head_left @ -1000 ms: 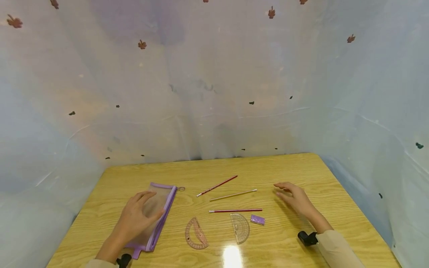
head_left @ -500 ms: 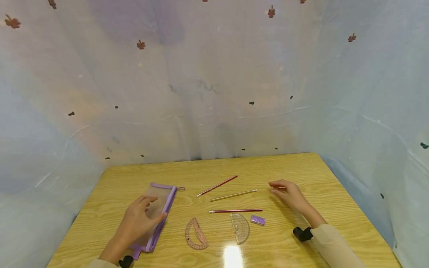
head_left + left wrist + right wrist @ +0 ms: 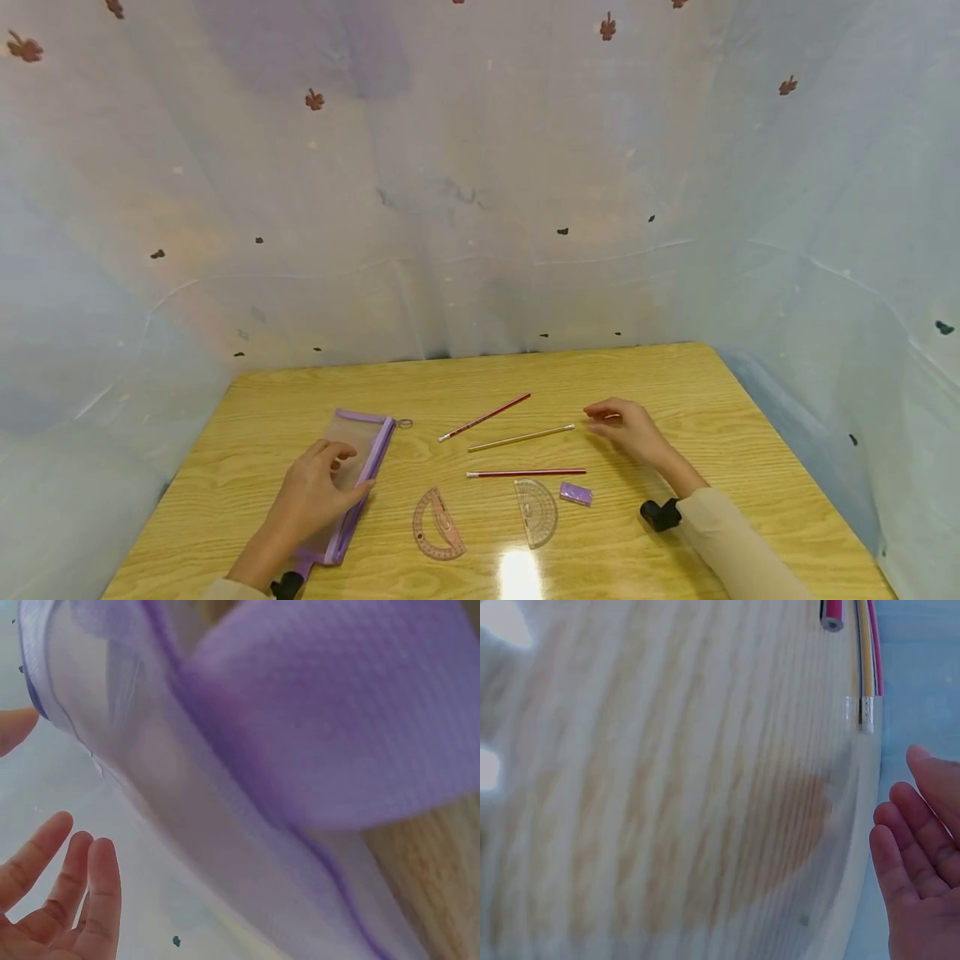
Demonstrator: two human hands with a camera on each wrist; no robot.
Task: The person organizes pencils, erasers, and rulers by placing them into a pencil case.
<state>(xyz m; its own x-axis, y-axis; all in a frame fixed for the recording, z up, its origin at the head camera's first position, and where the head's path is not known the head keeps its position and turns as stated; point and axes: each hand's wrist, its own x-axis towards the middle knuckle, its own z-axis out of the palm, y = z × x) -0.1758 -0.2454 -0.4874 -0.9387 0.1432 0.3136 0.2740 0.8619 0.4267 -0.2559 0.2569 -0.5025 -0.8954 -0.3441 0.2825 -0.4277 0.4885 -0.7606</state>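
Note:
On the left of the table lies a purple-edged mesh zip pouch (image 3: 358,454), its zipper running along the right side. My left hand (image 3: 311,492) hovers over it with fingers loosely bent, and the thumb tip is by the zipper edge; whether it touches I cannot tell. In the left wrist view a purple fabric tab (image 3: 345,712) fills much of the picture. My right hand (image 3: 630,429) is held above the table, fingers relaxed and nothing in them. Its fingertips are near the white-tipped end of a gold pencil (image 3: 521,438). In the right wrist view the right palm (image 3: 930,900) faces the camera.
One red pencil (image 3: 484,417) lies behind the gold one, another red pencil (image 3: 527,473) in front. Nearer are a pink protractor (image 3: 448,529), a clear protractor (image 3: 536,512) and a purple eraser (image 3: 576,493). A pale curtain (image 3: 480,208) hangs behind the wooden table (image 3: 637,550).
My right hand has moved left, closer to the gold pencil's end. The left hand has shifted slightly and its fingers have bent a bit more. The objects on the table lie as before.

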